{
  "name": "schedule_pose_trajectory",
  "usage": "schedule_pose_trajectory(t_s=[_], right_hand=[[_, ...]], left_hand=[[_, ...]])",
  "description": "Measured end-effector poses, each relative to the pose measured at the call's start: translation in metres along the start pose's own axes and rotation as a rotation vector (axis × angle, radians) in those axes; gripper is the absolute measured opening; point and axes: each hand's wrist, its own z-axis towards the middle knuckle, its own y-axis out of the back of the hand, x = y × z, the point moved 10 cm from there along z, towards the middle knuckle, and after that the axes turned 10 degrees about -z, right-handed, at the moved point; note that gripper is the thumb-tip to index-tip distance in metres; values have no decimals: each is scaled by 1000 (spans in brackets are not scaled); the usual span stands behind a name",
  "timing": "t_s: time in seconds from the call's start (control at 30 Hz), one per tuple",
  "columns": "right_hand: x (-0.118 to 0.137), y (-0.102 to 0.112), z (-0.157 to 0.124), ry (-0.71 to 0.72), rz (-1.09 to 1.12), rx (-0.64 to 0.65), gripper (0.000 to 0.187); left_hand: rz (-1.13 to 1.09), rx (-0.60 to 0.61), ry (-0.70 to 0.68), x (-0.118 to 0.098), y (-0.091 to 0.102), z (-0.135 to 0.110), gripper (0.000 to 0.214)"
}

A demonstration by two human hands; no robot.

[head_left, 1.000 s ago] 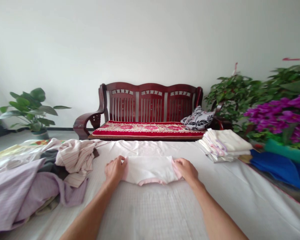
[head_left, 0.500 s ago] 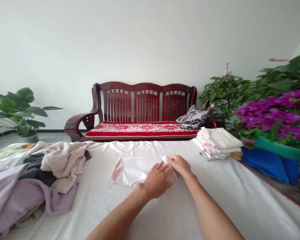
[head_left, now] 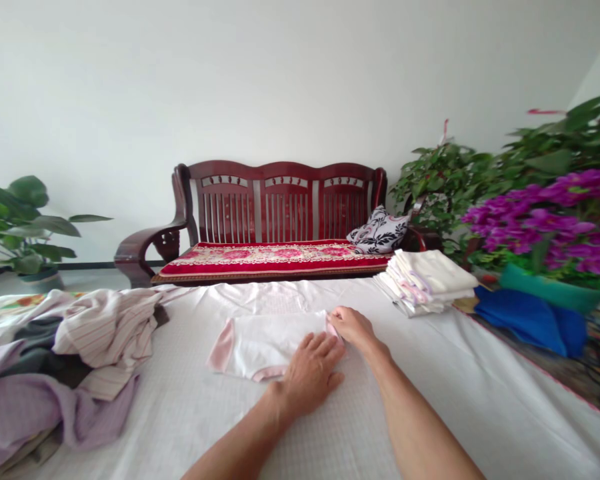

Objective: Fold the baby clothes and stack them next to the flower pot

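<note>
A small white garment with pink trim lies folded on the white sheet in front of me. My left hand rests on the garment's right part, palm down, fingers stretched out. My right hand pinches the garment's upper right corner between closed fingers. Both forearms reach in from the bottom edge.
A heap of unfolded clothes, striped and lilac, lies at the left. A stack of folded cloths sits at the right, beside blue fabric and purple flowers. A dark wooden bench with a red cushion stands behind.
My left hand has crossed from the garment's left end to its right part, leaving the left end free. The view has shifted right. My right hand keeps its grip on the corner.
</note>
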Motion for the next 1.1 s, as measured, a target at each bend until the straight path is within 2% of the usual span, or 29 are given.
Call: schedule_pose_trajectory(t_s=[0.17, 0.33, 0.5, 0.57, 0.7, 0.8, 0.87, 0.97, 1.1], right_hand=[[4, 1, -4, 55, 13, 5, 35], [7, 6, -11, 72, -57, -101, 29], [5, 1, -9, 75, -82, -117, 32], [5, 1, -9, 91, -106, -135, 35], [9, 8, -11, 134, -146, -242, 39], [17, 13, -14, 195, -170, -316, 38], [22, 14, -16, 240, -196, -338, 37], [28, 12, -18, 283, -268, -347, 33], [26, 12, -18, 245, -320, -366, 37]], left_hand=[[-14, 2, -3, 1, -2, -2, 49], [-73, 14, 0, 2, -4, -5, 57], [-219, 7, -80, -3, 9, -21, 58], [-243, -60, -23, 13, 25, -32, 54], [-146, -270, 266, 77, 74, -63, 40], [37, -273, 425, 118, 98, -87, 46], [127, -203, 504, 138, 101, -99, 54], [173, -88, 599, 161, 93, -114, 63], [120, -13, 628, 180, 82, -122, 63]])
